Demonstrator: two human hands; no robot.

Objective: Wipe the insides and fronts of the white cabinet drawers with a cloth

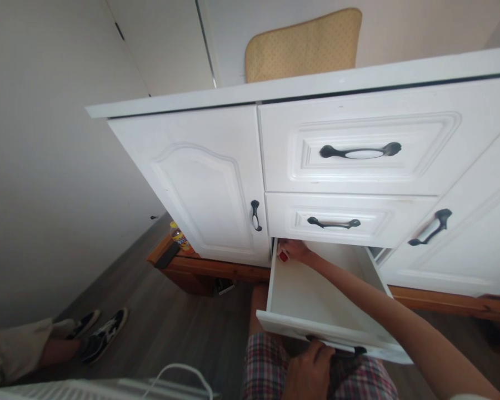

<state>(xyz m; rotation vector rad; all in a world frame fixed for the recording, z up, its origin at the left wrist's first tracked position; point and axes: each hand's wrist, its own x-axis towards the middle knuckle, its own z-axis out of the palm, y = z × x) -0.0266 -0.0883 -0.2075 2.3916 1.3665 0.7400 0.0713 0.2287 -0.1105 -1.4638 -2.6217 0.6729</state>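
The bottom drawer (pixel 312 294) of a white cabinet is pulled out over my lap. My left hand (pixel 310 369) is at its front, fingers curled round the left part of the dark drawer handle (pixel 350 351). My right arm reaches across the drawer, and my right hand (pixel 295 250) is at the back left corner inside it. Closed in that hand is a small red-and-white thing (pixel 283 255), close to the drawer's left side wall; its kind is too small to make out. Part of the right hand lies in shadow under the drawer above.
Above are two shut drawers with dark handles (pixel 360 151), flanked by cabinet doors (pixel 204 189). A yellow-capped bottle (pixel 181 238) stands on a wooden ledge (pixel 229 270) at left. Another person's shoes (pixel 106 333) are on the floor. A white cable (pixel 187 366) loops at the bottom.
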